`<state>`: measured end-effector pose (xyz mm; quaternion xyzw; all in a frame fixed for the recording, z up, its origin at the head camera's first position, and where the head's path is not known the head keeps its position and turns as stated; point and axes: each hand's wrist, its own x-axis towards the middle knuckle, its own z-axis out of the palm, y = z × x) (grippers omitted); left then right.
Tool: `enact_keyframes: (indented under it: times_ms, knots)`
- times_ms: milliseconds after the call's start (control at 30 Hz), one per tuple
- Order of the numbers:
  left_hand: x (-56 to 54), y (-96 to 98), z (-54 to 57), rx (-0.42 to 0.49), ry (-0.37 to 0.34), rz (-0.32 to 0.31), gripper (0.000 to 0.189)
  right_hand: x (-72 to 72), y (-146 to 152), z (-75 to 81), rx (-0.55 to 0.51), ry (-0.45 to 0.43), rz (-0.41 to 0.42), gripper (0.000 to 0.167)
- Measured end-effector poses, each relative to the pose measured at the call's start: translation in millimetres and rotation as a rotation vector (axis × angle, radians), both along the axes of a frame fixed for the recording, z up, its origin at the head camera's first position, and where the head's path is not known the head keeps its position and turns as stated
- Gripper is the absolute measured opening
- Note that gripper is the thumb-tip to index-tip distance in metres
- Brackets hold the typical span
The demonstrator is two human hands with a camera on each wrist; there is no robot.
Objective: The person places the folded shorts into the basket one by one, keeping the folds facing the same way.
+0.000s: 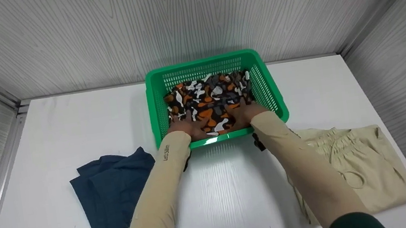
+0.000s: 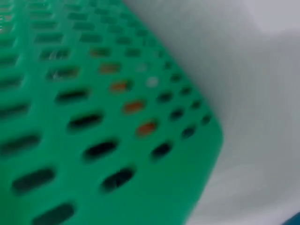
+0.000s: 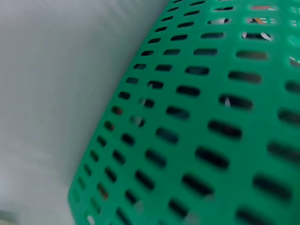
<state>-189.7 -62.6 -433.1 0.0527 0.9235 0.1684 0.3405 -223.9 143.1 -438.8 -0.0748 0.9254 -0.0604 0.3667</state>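
Inside a green plastic basket [image 1: 276, 101] lies a garment [image 1: 206, 94] patterned in black, orange, white and grey. My left hand [image 1: 188, 127] rests on its near left part with fingers spread. On the near right part my right hand [image 1: 241, 116] presses down, fingers also spread. Both forearms reach over the basket's front rim. Each wrist view is filled by the slotted basket wall [image 2: 70, 117], with bits of the patterned cloth showing through the slots; neither hand appears there.
Dark blue folded cloth [image 1: 114, 188] lies on the white table [image 1: 222, 198] at the left. Beige drawstring trousers [image 1: 375, 169] lie at the right, partly under my right forearm. Grey wood-grain panels [image 1: 191, 21] enclose the table at the back and sides.
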Motion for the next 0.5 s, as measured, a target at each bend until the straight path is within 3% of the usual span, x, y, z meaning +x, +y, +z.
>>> enact_keyframes:
  times_ms: [100,300,433,500]
  knots:
    - [-0.1,1.8,2.9,-0.015,0.011,-0.078,0.081,3.3,-5.2,7.2,0.006,0.056,-0.019,0.098]
    - [-3.7,-1.0,6.4,-0.032,0.001,-0.075,0.079,0.6,-8.3,6.4,-0.006,0.111,0.024,0.098]
    - [-7.7,-2.7,-0.4,-0.007,-0.022,-0.074,0.078,0.0,-2.9,-2.0,-0.137,0.192,0.073,0.087]
    - [-8.2,-4.0,-4.0,0.020,0.016,-0.076,0.077,1.7,4.8,-1.5,-0.238,0.268,0.107,0.077]
